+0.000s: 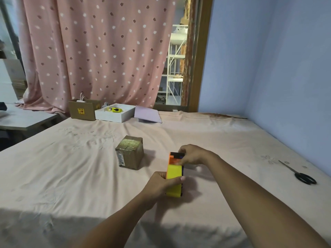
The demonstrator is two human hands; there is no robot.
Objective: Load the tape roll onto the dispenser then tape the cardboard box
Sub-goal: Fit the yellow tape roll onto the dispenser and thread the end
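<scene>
Both forearms reach forward over the bed sheet (71, 167). The left hand (161, 185) is clasped around the near end of the tape dispenser (174, 176), thumb across its yellow roll. The right hand (192, 155), wrist bent inward, pinches the dispenser's far orange-and-black end. The cardboard box (129, 153) sits at ten o'clock from the hands, near but apart. Scissors (298, 173) lie at three o'clock, well apart.

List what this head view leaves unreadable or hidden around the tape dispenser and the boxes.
- Tape dispenser: left hand and right hand cover its ends; roll seating hidden.
- Cardboard box: label too small and blurred; far sides face away.
- Open carton: its walls hide the contents.
- Yellow item in white tray: too small.
</scene>
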